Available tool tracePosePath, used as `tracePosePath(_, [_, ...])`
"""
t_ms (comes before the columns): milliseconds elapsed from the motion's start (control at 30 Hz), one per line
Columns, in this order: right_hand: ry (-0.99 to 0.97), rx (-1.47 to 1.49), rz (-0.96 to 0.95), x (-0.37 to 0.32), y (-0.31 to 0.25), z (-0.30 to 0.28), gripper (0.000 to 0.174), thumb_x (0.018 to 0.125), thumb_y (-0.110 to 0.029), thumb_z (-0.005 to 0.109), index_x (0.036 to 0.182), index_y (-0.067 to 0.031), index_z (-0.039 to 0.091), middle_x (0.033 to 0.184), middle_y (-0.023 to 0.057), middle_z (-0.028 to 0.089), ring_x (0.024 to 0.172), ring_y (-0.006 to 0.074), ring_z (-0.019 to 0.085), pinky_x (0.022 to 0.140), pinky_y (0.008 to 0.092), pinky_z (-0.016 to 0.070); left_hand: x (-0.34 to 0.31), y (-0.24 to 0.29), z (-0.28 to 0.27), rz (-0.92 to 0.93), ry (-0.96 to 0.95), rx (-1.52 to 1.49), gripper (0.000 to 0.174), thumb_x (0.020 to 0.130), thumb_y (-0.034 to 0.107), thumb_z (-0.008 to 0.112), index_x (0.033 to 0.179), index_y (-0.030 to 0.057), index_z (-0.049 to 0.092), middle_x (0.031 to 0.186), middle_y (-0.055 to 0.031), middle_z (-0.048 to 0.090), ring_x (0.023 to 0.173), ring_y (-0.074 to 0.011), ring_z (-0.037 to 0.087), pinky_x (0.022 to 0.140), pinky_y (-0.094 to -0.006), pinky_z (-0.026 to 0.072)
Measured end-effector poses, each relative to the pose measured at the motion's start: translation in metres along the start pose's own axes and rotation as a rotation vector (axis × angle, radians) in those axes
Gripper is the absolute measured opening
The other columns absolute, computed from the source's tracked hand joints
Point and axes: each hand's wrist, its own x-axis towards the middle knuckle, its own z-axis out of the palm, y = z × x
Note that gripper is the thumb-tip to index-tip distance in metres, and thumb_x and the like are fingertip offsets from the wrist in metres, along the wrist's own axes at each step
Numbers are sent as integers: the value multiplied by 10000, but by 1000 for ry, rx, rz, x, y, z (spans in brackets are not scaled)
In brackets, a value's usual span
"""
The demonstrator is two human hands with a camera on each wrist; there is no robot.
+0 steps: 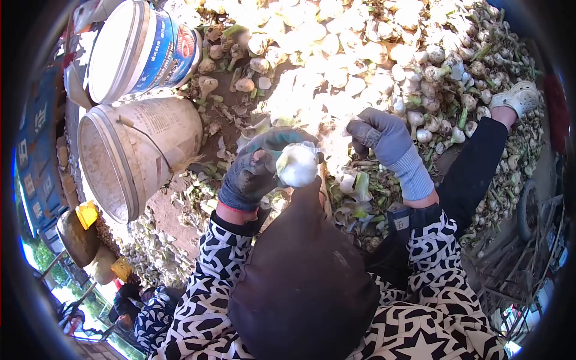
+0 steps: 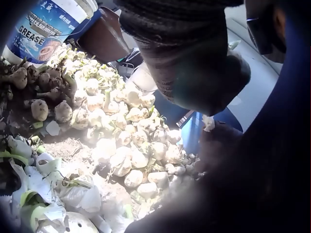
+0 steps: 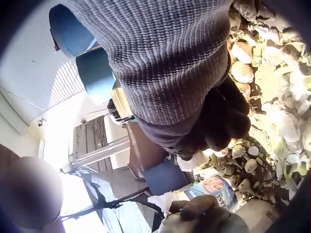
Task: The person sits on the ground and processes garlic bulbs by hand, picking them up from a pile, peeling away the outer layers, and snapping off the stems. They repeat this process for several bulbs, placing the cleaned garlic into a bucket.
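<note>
Mostly glare-white garlic bulb [image 1: 298, 166] (among curled fingers of left hand [image 1: 252, 174])

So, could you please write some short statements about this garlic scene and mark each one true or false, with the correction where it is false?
1. The left grip holds a white garlic bulb. True.
2. The right grip is bare. False: it wears a blue-grey glove.
3. Only one bucket is in view. False: there are two, a blue-labelled bucket and a beige bucket beside it.
4. A garlic pile lies on the ground beyond both grips. True.
</note>
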Motion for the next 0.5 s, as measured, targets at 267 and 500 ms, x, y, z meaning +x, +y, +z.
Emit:
tracePosePath(267, [-267,277,-92,-21,-13,25,343,839,-208,723,1069,-2,574,937,33,629,786,81,561,751,256,497,12,4,5,82,85,358,907,723,576,710,1291,-85,458,1180,-164,587,1065,-222,587,931,-350,474])
tracePosePath(500, [-175,-247,-148,-18,-32,36,341,855,-332,691,722,-25,619,550,54,561,534,113,473,535,295,420,12,15,10,90,67,645,732,819,638,566,1090,-42,584,1030,-94,630,949,-170,584,872,-308,454])
